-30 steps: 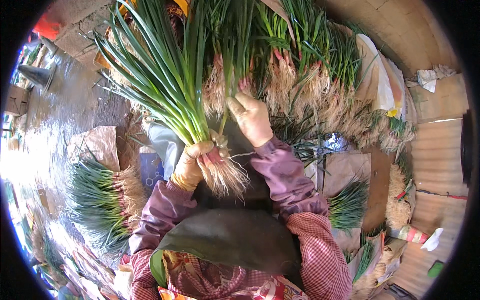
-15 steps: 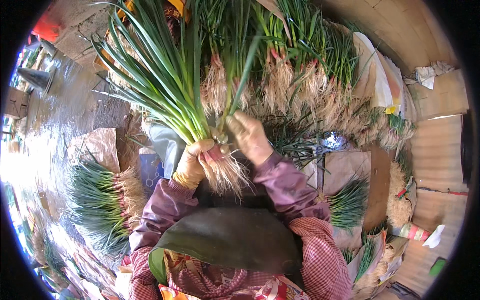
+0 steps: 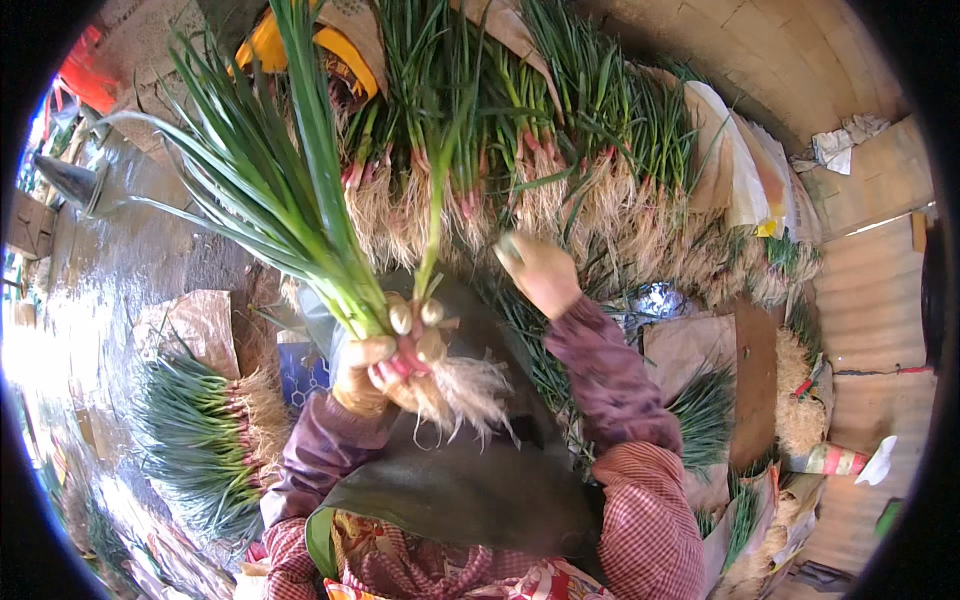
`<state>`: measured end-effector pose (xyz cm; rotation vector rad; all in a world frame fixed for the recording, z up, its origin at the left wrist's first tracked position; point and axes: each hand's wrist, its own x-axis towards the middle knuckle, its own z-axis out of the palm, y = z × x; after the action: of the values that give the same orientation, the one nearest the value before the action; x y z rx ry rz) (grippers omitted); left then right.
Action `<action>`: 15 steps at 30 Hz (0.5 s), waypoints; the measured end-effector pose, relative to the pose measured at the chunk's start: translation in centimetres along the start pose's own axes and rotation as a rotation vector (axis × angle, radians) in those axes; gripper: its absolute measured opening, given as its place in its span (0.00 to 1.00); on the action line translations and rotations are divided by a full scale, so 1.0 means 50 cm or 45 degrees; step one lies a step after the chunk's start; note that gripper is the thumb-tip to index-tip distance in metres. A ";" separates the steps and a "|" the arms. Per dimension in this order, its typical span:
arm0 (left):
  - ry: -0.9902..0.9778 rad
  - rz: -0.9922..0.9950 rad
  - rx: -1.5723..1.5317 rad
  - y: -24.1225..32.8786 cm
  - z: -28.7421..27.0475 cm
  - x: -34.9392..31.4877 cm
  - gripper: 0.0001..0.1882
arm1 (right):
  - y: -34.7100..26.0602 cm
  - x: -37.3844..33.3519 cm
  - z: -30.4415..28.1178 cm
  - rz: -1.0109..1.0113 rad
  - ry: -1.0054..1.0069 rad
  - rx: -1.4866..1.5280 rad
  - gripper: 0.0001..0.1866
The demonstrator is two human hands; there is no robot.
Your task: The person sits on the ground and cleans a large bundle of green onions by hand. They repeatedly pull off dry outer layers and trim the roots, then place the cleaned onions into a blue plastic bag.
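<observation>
My left hand (image 3: 365, 370), in a yellowish glove, is closed around the lower stems of a bunch of spring onions (image 3: 290, 220). Their long green leaves fan up and to the left, while the pinkish bases and pale roots (image 3: 465, 395) stick out below my grip. One stalk (image 3: 432, 220) stands apart from the bunch, upright beside my fingers. My right hand (image 3: 543, 275), gloved too, is off to the right of the bunch, not touching it. Its fingers are pinched together; a small pale greenish bit shows at the tips, too blurred to name.
A long row of rooted spring onions (image 3: 610, 170) lies across the far side. Another pile (image 3: 200, 430) rests at the left, and a smaller one (image 3: 705, 415) at the right. Loose leaves (image 3: 535, 350) lie beside my dark apron (image 3: 470, 485). A grey cone (image 3: 70, 182) is far left.
My right hand has moved from the bunch toward the right. My left hand has shifted slightly down and left with the bunch, and one stalk now stands apart from it.
</observation>
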<state>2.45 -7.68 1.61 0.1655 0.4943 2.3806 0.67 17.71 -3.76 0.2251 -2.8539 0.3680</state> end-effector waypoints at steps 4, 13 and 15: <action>0.084 -0.104 0.012 -0.031 -0.054 0.005 0.16 | -0.014 0.205 0.103 0.306 0.048 -0.073 0.10; -0.446 0.019 -0.091 0.035 0.009 -0.011 0.12 | 0.032 -0.050 -0.001 0.413 -0.455 0.337 0.14; -0.204 0.018 -0.153 0.020 -0.020 -0.010 0.14 | 0.077 -0.118 0.048 0.186 -0.269 0.376 0.12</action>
<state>1.96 -9.03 1.08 0.3030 0.2749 2.3791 5.04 21.44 -8.46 0.1154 -3.0212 0.8442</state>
